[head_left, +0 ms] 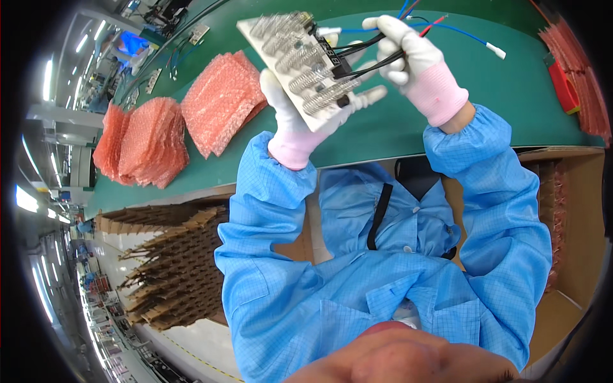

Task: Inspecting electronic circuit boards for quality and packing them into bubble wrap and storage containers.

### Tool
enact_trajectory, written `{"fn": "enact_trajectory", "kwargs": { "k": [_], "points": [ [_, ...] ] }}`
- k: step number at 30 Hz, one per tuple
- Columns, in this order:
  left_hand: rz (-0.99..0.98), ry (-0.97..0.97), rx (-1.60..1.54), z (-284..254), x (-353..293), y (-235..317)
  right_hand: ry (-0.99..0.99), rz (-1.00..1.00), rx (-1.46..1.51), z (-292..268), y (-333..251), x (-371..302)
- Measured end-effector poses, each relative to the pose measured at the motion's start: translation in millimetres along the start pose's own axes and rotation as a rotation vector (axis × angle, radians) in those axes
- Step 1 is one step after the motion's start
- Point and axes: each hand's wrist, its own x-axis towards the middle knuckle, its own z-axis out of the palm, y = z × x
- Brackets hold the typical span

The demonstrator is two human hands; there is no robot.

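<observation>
A white board carrying rows of silvery coiled wire, a heating-coil board by its look [297, 60], is tilted above the green table. My left hand [290, 121], in a white glove with a pink cuff, grips it from below, the thumb at its near left edge and fingers behind it. Black connector blocks line the board's right side, and black wires [378, 64] run from them. My right hand [415, 54], gloved the same way, is closed round these wires. Thin blue and red leads stick out beyond it, one blue lead ending in a white connector [495, 50].
Pink bubble-wrap bags [220, 102] lie in piles on the green table [504, 96] to the left. More pink wrap and a red-and-yellow object [563, 86] are at the right edge. Below stand cardboard dividers [179, 262] on the left and an open carton [584, 210] on the right.
</observation>
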Motion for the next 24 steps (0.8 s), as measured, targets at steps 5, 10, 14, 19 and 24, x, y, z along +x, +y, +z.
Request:
{"fn": "enact_trajectory", "kwargs": {
  "k": [5,10,14,19,24],
  "points": [
    [-0.163,0.163,-0.233,-2,24,12,0.099,0.004,-0.168,-19,7,3],
    [-0.244,0.209,-0.306,-32,42,4,0.009,0.007,-0.167,-45,15,22],
    [-0.249,0.218,-0.385,-61,51,1,-0.044,0.076,-0.219,-54,21,44],
    [-0.191,0.136,-0.544,-85,46,-7,-0.065,-0.010,-0.410,-55,30,58],
    [-0.189,0.208,-0.535,-90,41,-14,-0.103,-0.022,-0.465,-62,37,52]
  ]
}}
